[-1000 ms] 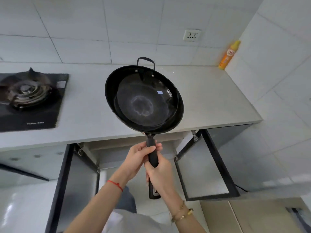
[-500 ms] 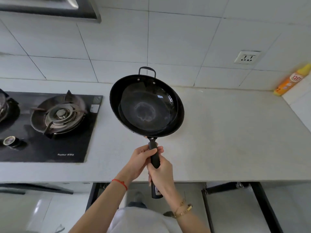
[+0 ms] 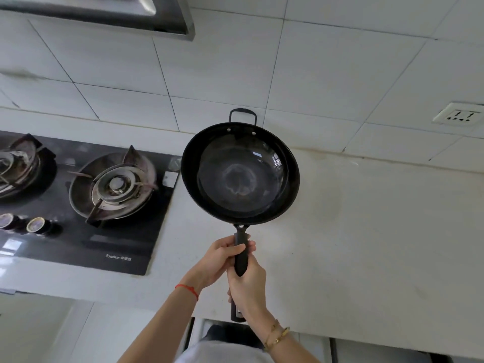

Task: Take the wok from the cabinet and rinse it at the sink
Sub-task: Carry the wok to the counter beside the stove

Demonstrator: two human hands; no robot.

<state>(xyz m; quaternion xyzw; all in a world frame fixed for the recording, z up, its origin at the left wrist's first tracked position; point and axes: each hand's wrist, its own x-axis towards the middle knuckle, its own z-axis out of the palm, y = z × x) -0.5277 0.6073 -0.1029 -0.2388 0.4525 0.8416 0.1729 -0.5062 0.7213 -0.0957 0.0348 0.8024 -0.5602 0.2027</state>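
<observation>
A black wok with a small loop handle on its far rim is held up over the pale countertop, its inside facing me. Both hands grip its long black handle. My left hand wraps the upper part of the handle, just below the bowl. My right hand holds the lower part, with the handle's end sticking out beneath it. No sink is in view.
A black gas hob with two burners and two knobs lies on the counter to the left. A range hood hangs above it. A wall socket sits at the right. An open cabinet gap shows below the counter edge.
The view has swung left and upward. The open cabinet doors and the yellow bottle have left the frame, and more of the hob and the hood has come in. Both hands keep their grip.
</observation>
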